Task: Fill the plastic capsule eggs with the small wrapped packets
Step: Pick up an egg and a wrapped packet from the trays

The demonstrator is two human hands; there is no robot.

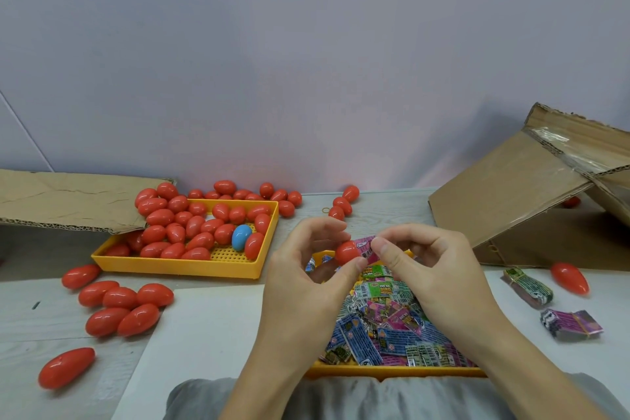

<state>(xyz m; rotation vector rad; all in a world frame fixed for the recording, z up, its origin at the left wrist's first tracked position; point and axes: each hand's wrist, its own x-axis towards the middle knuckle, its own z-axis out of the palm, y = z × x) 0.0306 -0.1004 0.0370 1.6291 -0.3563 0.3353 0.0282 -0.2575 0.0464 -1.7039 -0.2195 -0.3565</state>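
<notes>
Hiding tray (392,372): hands, packets (381,317)

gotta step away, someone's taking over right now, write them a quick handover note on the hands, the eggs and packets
Left hand pinches a red egg piece. Right hand pinches a pink packet at that piece, not yet pushed in.
Loose packets fill the near yellow tray; two banded bundles lie to the right.
Red eggs and one blue egg sit in the far tray, more lie on the table around it; which are filled cannot be told.
Left: seat this packet, close the egg, carry on.

Green packet (377,290) reads "DINO"; others "6+".
</notes>
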